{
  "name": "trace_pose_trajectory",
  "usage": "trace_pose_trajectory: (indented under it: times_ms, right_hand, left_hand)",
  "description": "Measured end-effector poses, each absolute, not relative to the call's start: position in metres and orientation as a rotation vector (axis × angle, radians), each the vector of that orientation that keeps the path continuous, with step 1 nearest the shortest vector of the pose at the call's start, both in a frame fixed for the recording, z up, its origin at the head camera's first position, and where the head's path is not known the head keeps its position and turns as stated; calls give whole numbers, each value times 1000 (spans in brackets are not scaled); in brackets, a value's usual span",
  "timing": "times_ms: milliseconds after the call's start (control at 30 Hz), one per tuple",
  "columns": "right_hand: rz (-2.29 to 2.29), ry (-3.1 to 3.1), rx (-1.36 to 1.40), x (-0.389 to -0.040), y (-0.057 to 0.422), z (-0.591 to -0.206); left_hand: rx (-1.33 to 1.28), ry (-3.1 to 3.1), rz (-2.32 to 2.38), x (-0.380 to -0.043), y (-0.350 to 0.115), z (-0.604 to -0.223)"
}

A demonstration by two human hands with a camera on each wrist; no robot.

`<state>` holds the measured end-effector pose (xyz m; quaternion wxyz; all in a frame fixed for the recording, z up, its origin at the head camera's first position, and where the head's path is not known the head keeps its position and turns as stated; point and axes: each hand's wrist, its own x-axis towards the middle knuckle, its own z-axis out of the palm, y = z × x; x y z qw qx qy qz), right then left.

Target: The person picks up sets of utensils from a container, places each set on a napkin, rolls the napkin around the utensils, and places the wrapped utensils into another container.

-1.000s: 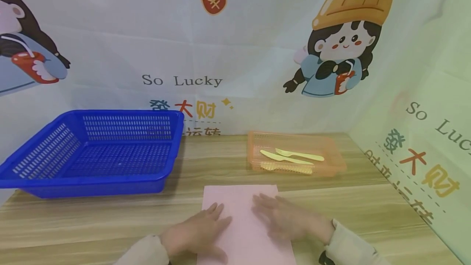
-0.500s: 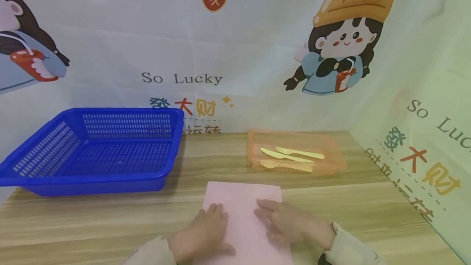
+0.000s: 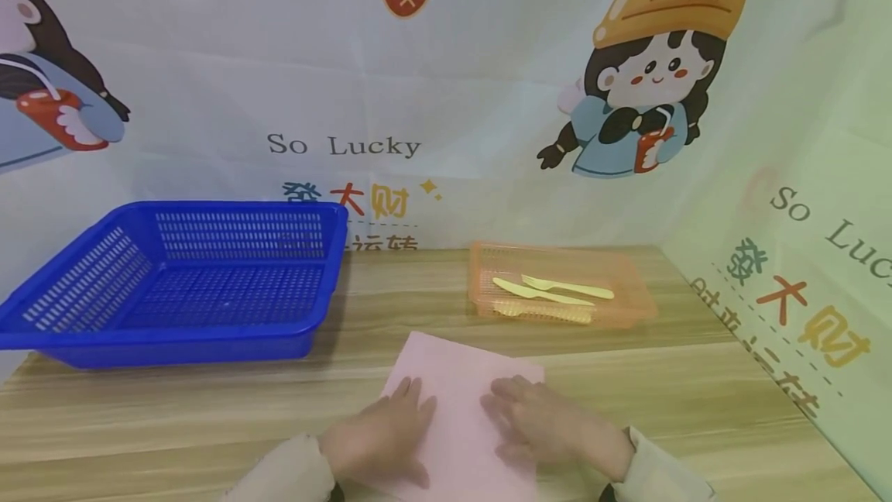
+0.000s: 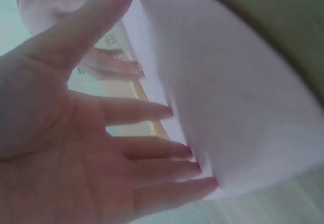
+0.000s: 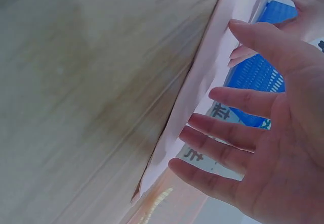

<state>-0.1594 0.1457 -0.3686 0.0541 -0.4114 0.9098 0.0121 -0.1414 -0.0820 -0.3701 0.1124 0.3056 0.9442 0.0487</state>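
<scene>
A pink sheet, likely paper, lies on the wooden table before me, turned at a slant. Its near end runs out of the head view. My left hand rests on the sheet's left side, fingers spread and pointing forward. On the right side, my right hand touches it with fingers reaching inward. The left wrist view has the fingertips of the left hand against the pink surface. In the right wrist view, the right hand's fingers extend to the sheet, whose edge lies on the wood.
A blue slatted basket stands at the back left. An orange basket at the back right holds a pale yellow knife, a fork and more yellow cutlery. A printed cloth hangs behind the table.
The pink sheet has turned clockwise from nearly straight to slanted, its far right corner shifting rightward. Both hands have stayed on it, moving slightly.
</scene>
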Motion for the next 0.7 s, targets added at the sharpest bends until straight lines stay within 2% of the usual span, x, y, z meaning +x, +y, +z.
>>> trace_pose_trajectory:
  times_ms: [233, 500, 700]
  right_hand:
    - [26, 2799, -1325, -159, 146, -370]
    - [-10, 2762, -1269, -157, 146, -370]
    - [35, 2791, -1324, -157, 148, -371]
  left_hand:
    - [898, 2666, 207, -156, -89, -368]
    - [940, 2562, 189, -171, -92, -364]
    - [884, 2543, 209, -171, -94, -362]
